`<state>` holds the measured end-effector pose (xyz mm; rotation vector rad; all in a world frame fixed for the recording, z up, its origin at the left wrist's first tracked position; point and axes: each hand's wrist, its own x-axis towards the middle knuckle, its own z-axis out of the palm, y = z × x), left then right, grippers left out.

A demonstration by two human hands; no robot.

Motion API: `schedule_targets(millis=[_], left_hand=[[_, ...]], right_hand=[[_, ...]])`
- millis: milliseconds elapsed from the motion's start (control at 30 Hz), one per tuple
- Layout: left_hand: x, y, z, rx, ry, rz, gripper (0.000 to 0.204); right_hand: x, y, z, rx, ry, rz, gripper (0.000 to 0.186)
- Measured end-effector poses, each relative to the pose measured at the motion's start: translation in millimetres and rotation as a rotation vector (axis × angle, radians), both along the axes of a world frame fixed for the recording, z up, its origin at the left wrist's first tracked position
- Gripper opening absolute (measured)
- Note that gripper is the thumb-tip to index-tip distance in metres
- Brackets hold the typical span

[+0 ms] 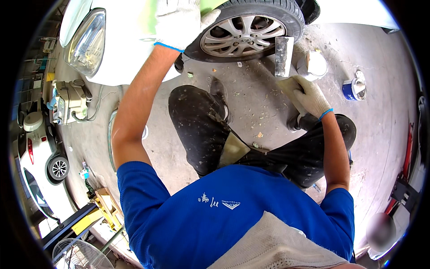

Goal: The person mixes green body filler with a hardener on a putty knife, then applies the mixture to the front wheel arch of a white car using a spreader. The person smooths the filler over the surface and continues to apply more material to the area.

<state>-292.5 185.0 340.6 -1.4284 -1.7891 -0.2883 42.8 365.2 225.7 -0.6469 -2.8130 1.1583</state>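
Observation:
My left hand (pixel 178 24), in a white glove with blue cuff, lies on the white car's green-patched fender (pixel 150 24) above the front wheel (pixel 242 39), its thumb spread and other fingertips out of frame. My right hand (pixel 313 96), gloved alike, is closed on a flat greenish-beige spreader (pixel 286 88) over my right leg. Just beyond it a grey rectangular board (pixel 283 57) with white smears is by the tyre; what supports it is unclear. An open white tub (pixel 312 66) and a blue can (pixel 354 91) stand on the floor to the right.
I squat on the dusty concrete floor (pixel 251 103). At left are a beige machine (pixel 70 102) with hoses, another white car (pixel 42 175) and a fan (pixel 78 255). At right are red-and-black equipment (pixel 403 166) and a blurred round shape (pixel 380 231). A green-beige pad (pixel 235 150) is at my left thigh.

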Motion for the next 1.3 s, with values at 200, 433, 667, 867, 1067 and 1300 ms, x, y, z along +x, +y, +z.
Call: schedule_targets(millis=[200, 433, 667, 867, 1067, 1300], left_hand=[[7, -4, -11, 0.029, 0.003, -0.006, 0.072], [74, -1, -15, -0.179, -0.384, -0.015, 0.058], [151, 55, -66, -0.604, -0.684, -0.341, 0.027], [143, 61, -118, -0.679, -0.676, -0.291, 0.024], [165, 53, -131, -0.613, -0.625, -0.387, 0.026], [176, 50, -122, -0.676, -0.612, -0.445, 0.022]], right_hand=[[0, -2, 4, -0.024, 0.002, -0.036, 0.038], [-24, 31, 49, -0.083, 0.390, -0.209, 0.038], [-146, 50, 184, 0.528, 0.672, 0.136, 0.034], [-215, 54, 247, 0.896, 0.429, 0.445, 0.031], [-235, 62, 266, 0.989, 0.309, 0.514, 0.030], [-239, 72, 273, 1.030, 0.262, 0.520, 0.029]])
